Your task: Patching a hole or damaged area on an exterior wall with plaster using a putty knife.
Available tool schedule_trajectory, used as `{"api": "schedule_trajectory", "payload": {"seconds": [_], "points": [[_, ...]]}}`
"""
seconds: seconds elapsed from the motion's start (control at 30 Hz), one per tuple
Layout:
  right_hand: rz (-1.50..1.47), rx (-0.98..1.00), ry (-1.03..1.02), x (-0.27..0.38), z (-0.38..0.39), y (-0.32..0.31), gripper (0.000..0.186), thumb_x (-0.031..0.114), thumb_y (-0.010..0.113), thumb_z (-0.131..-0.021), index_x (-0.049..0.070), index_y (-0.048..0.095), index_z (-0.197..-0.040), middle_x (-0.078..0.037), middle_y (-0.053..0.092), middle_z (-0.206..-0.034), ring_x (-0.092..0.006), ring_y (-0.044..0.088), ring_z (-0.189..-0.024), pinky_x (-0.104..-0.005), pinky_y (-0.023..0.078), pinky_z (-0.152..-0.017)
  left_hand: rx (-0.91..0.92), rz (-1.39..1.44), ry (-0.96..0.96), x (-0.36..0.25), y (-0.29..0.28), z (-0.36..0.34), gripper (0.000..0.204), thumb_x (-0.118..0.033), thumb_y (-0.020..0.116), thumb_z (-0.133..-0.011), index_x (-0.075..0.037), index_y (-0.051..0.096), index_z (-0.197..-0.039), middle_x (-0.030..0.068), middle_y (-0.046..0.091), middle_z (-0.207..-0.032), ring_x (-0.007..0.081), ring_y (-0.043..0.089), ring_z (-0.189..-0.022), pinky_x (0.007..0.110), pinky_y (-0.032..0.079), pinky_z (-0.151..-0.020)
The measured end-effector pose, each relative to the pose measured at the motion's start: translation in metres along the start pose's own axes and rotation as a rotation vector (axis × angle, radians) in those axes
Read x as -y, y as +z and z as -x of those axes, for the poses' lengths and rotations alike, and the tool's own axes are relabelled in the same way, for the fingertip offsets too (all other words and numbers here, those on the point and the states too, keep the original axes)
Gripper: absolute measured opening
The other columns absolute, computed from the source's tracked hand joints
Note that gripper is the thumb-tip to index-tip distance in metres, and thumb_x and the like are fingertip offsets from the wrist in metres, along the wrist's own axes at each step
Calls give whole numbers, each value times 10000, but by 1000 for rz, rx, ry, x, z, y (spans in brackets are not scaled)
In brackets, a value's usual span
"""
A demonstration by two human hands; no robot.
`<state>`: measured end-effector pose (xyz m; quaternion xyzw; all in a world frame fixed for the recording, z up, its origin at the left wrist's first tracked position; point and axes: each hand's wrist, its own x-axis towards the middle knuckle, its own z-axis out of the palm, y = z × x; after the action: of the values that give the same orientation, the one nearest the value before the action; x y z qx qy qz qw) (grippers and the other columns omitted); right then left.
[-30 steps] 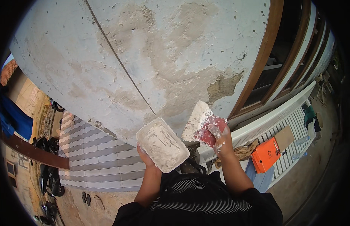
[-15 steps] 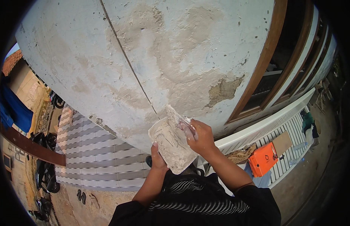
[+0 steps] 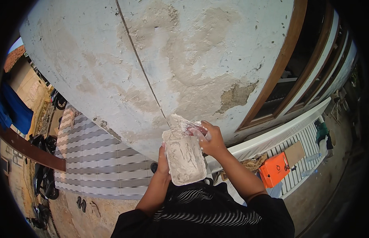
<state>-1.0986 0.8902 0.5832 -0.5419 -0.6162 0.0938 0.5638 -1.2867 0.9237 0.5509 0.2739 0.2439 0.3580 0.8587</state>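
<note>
My left hand (image 3: pixel 164 163) is closed round the left side of a shallow rectangular tray (image 3: pixel 173 183) smeared with off-white putty. In my right hand (image 3: pixel 212 139) is a putty knife (image 3: pixel 191 128) with a reddish handle, its blade coated thickly with the same paste. The blade lies over the far edge of the tray. Just beyond both hands stands a pale blue wall (image 3: pixel 101 59), with beige filled patches and a dark line running down it. Nearer the window, a patch of bare grey plaster (image 3: pixel 237 96) shows where the paint is gone.
Brown-framed windows (image 3: pixel 280 71) are on the right. Below them a white slatted bench (image 3: pixel 309 137) holds an orange box (image 3: pixel 274 170) and a piece of cardboard (image 3: pixel 295 153). Striped floor tiles (image 3: pixel 101 158), sandals (image 3: pixel 81 204) and parked motorbikes (image 3: pixel 45 174) lie to the left.
The tray has turned more upright in view and shifted slightly right. My right hand has tilted the putty knife flatter, and its blade now carries a clump of putty.
</note>
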Motion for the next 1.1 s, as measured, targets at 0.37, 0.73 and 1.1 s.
{"api": "schedule_trajectory", "payload": {"seconds": [0.37, 0.73, 1.1], "points": [[-37, 58, 161, 19, -13, 10, 248, 102, 669, -823, -78, 617, -985, -193, 680, -801, -200, 665, -709, -308, 496, -657, 59, -24, -118, -4, 2, -1, 725, -611, 212, -947, -47, 395, -1365, 161, 555, -1248, 286, 587, -1099, 421, 491, -933], [-225, 381, 331, 19, -32, 6, 228, 141, 633, -865, -23, 626, -1023, -133, 684, -819, -121, 581, -709, -303, 482, -715, 67, 55, -170, -7, -16, -5, 728, -621, 209, -944, -60, 416, -1357, 151, 575, -1225, 296, 615, -1044, 440, 519, -890], [-156, 281, 252, 36, -20, 16, 215, 156, 618, -880, -22, 611, -1001, -151, 677, -821, -213, 620, -707, -319, 483, -714, 10, -28, 59, -7, -8, -11, 755, -649, 201, -932, -91, 317, -1427, 139, 447, -1380, 305, 487, -1217, 450, 420, -1005]]}}
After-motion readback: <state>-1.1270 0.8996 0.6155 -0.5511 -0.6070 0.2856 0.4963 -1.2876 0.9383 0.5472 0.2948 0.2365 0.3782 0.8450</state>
